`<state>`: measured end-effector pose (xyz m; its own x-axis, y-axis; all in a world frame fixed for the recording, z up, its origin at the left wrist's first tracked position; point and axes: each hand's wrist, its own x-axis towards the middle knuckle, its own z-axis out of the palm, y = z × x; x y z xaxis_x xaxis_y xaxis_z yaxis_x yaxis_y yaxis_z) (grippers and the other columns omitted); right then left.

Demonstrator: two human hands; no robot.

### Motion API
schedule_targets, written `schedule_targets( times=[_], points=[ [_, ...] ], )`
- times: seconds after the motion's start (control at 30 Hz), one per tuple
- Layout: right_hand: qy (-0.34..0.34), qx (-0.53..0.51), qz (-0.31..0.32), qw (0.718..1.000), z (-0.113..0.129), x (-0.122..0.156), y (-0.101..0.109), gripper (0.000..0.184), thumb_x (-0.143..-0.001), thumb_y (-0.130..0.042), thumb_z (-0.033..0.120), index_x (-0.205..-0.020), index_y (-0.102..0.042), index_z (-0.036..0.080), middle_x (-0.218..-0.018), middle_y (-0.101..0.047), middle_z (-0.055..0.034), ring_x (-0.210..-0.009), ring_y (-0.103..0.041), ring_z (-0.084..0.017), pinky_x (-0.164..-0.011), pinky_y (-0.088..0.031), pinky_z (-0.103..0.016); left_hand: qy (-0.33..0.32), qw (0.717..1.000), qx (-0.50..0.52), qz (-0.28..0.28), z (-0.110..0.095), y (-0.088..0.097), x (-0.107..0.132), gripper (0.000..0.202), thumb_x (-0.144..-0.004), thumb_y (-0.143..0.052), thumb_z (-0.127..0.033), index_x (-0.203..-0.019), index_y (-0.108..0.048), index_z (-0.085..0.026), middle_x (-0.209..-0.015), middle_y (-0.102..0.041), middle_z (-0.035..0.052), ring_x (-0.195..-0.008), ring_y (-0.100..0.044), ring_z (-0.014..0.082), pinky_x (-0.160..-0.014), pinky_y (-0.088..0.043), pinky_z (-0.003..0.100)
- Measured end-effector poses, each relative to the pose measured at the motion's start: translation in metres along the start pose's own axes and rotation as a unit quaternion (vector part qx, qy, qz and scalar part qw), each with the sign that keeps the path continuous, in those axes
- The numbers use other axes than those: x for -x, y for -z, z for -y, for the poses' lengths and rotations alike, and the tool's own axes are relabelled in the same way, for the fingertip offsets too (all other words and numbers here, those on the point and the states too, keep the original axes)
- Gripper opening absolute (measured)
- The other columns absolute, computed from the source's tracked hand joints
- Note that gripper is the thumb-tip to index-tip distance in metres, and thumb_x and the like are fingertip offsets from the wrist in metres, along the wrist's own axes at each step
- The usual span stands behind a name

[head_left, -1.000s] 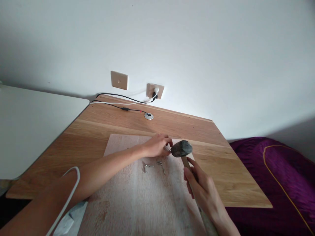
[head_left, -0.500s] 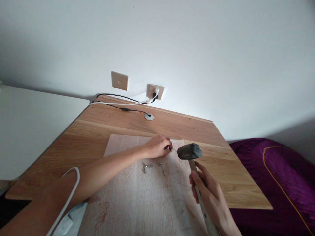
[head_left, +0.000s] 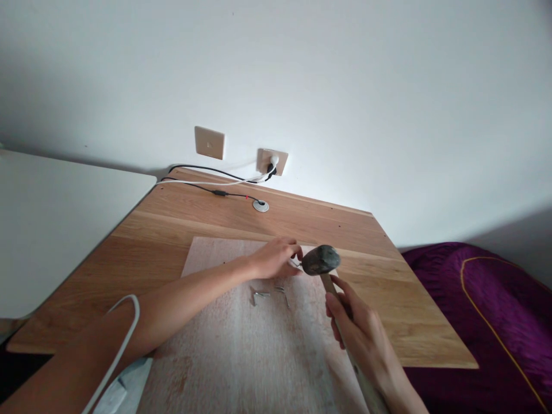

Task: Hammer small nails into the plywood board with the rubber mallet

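Note:
Near the far edge of a pale wooden board (head_left: 241, 345), my left hand (head_left: 278, 257) pinches a thin nail (head_left: 295, 263) between thumb and fingers. My right hand (head_left: 357, 322) is wrapped round the handle of a mallet (head_left: 321, 260) with a dark, blunt head. That head is just right of my left fingertips, by the nail's end; I cannot tell whether the two touch. Several loose nails (head_left: 260, 295) lie on the board, nearer to me than my left hand.
The board lies on a wooden desk (head_left: 409, 299). Behind it are a cable hole (head_left: 261, 205), dark and white cables, and a wall socket (head_left: 273, 161) with plugs. A white panel (head_left: 73, 230) stands at left, purple fabric (head_left: 483, 310) at right. A white cord (head_left: 125, 339) crosses my left forearm.
My right hand has brought the mallet head leftward and slightly up, closer to my left fingers. The left hand stays almost in place, its pinch on the nail shifted slightly.

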<state>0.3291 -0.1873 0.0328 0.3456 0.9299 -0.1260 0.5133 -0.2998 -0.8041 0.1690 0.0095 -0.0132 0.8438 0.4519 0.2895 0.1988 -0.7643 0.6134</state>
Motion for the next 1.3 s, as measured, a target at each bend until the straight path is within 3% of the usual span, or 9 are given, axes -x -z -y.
schedule_targets(
  times=[0.17, 0.4, 0.5, 0.57, 0.67, 0.73, 1.07, 1.2, 1.3],
  points=[
    [-0.013, -0.051, -0.043, 0.998, -0.002, 0.006, 0.004, 0.07, -0.091, -0.058, 0.068, -0.14, -0.054, 0.018, -0.07, -0.055, 0.0047, -0.045, -0.049, -0.011, -0.04, -0.041, -0.023, 0.016, 1.0, 0.023, -0.001, -0.001, 0.0, -0.002, 0.015, -0.087, -0.081, -0.029, -0.093, -0.076, -0.016, -0.088, -0.069, 0.0045, -0.078, -0.064, 0.0166, -0.07, -0.043, 0.025],
    [-0.021, -0.079, -0.037, 0.996, 0.0, 0.006, 0.004, 0.073, -0.089, -0.061, 0.071, -0.137, -0.055, 0.017, -0.069, -0.054, 0.005, -0.043, -0.047, -0.01, -0.038, -0.04, -0.023, 0.004, 0.999, 0.039, 0.002, 0.0, -0.002, -0.005, 0.005, -0.09, -0.073, -0.017, -0.092, -0.078, -0.016, -0.083, -0.073, 0.0049, -0.076, -0.067, 0.017, -0.07, -0.044, 0.026],
    [-0.014, -0.074, -0.034, 0.997, 0.001, 0.006, 0.003, 0.07, -0.09, -0.061, 0.069, -0.138, -0.055, 0.017, -0.07, -0.055, 0.0044, -0.044, -0.048, -0.01, -0.039, -0.04, -0.023, -0.013, 0.999, 0.034, 0.018, 0.002, -0.001, -0.004, 0.011, -0.091, -0.07, -0.012, -0.096, -0.078, -0.016, -0.089, -0.073, 0.0058, -0.082, -0.068, 0.0184, -0.076, -0.047, 0.028],
    [-0.005, -0.068, -0.032, 0.997, 0.002, 0.004, 0.002, 0.068, -0.092, -0.059, 0.067, -0.139, -0.055, 0.017, -0.07, -0.056, 0.0039, -0.045, -0.049, -0.01, -0.039, -0.041, -0.023, -0.017, 0.999, 0.025, 0.02, 0.003, -0.001, -0.003, 0.018, -0.088, -0.076, -0.02, -0.106, -0.076, -0.017, -0.099, -0.072, 0.0074, -0.091, -0.068, 0.0209, -0.081, -0.048, 0.029],
    [0.015, -0.044, -0.025, 0.999, 0.004, 0.0, -0.001, 0.066, -0.095, -0.057, 0.063, -0.142, -0.056, 0.018, -0.07, -0.058, 0.0032, -0.045, -0.051, -0.01, -0.04, -0.041, -0.022, -0.009, 1.0, 0.017, 0.01, 0.005, -0.002, -0.001, 0.052, -0.077, -0.089, -0.037, -0.121, -0.07, -0.018, -0.113, -0.067, 0.0098, -0.102, -0.066, 0.0252, -0.087, -0.05, 0.032],
    [0.02, -0.016, -0.006, 1.0, 0.005, -0.004, -0.003, 0.064, -0.095, -0.056, 0.062, -0.141, -0.057, 0.017, -0.07, -0.06, 0.0027, -0.045, -0.051, -0.011, -0.04, -0.042, -0.022, -0.004, 1.0, 0.022, 0.006, 0.005, -0.003, 0.0, 0.057, -0.076, -0.09, -0.041, -0.123, -0.068, -0.017, -0.114, -0.065, 0.0102, -0.103, -0.066, 0.0257, -0.087, -0.05, 0.033],
    [-0.01, -0.113, -0.055, 0.992, 0.009, 0.001, 0.005, 0.068, -0.089, -0.064, 0.066, -0.136, -0.059, 0.017, -0.07, -0.057, 0.0041, -0.042, -0.045, -0.009, -0.037, -0.037, -0.022, 0.008, 0.999, 0.039, 0.003, 0.003, -0.002, -0.003, 0.004, -0.089, -0.075, -0.019, -0.087, -0.075, -0.015, -0.087, -0.071, 0.0044, -0.076, -0.064, 0.0155, -0.069, -0.041, 0.025],
    [-0.012, -0.111, -0.038, 0.993, 0.011, 0.001, 0.004, 0.069, -0.089, -0.064, 0.067, -0.137, -0.057, 0.017, -0.07, -0.055, 0.0044, -0.043, -0.046, -0.009, -0.037, -0.038, -0.022, -0.002, 0.999, 0.032, 0.011, 0.001, -0.003, -0.005, 0.011, -0.088, -0.068, -0.008, -0.088, -0.076, -0.016, -0.088, -0.074, 0.0044, -0.077, -0.066, 0.0154, -0.07, -0.041, 0.025],
    [-0.006, -0.105, -0.037, 0.994, 0.013, 0.0, 0.001, 0.071, -0.089, -0.062, 0.068, -0.137, -0.056, 0.017, -0.07, -0.056, 0.0039, -0.043, -0.046, -0.009, -0.037, -0.038, -0.022, 0.003, 1.0, 0.021, 0.021, 0.0, -0.002, -0.004, 0.011, -0.089, -0.067, -0.011, -0.093, -0.075, -0.018, -0.093, -0.072, 0.0041, -0.084, -0.067, 0.0171, -0.074, -0.044, 0.026]
  ],
)
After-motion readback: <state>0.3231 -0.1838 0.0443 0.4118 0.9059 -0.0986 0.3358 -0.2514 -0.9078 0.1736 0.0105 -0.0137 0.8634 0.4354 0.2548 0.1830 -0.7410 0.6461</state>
